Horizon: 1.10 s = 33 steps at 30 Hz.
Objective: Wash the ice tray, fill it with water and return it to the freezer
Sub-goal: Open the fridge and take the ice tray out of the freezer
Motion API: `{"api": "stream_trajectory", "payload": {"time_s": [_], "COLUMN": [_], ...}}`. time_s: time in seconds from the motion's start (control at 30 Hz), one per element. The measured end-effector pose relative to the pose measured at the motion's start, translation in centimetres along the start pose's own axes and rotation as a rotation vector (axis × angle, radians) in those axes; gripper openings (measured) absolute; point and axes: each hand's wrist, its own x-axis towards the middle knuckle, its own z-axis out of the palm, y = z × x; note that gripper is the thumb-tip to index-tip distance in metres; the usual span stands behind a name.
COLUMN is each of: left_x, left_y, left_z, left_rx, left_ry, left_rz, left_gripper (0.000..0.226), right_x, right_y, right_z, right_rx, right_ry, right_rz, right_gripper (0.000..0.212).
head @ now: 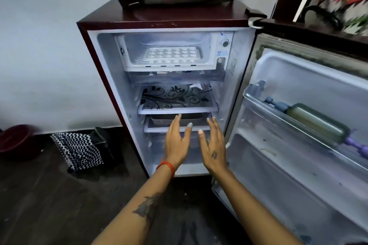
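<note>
Reaching toward open fridge (111, 49), left hand (176, 143) and right hand (214, 148) both empty, fingers straight (tray (172, 55) sitting in freezer); likely fetching it, needing a higher reach.

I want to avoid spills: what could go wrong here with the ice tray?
The ice tray lies flat in the freezer compartment; both hands, left hand and right hand, are open and below it. If it holds water, pulling it out tilted may spill onto the patterned shelf.
</note>
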Motion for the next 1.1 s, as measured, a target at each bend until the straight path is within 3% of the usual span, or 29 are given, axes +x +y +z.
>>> {"api": "stream_trajectory", "payload": {"time_s": [0.67,0.8,1.1], "left_x": [16.3,19.4,26.7], "left_y": [0.2,0.2,-1.5], "left_z": [-4.2,-5.5,-7.5], "left_rx": [-0.028,-0.042,-0.035], "left_ry": [0.194,0.216,0.243], "left_rz": [-0.06,-0.077,-0.036], "left_gripper": [0.068,0.067,0.063], "right_x": [17.3,20.3,27.4], "right_y": [-2.8,-3.7,-4.1], "right_z": [6.0,7.6,9.9], "right_rx": [0.089,0.122,0.095], "right_ry": [-0.046,-0.006,0.159], "right_rz": [-0.063,-0.047,0.01], "right_gripper": [0.062,0.068,0.058]}}
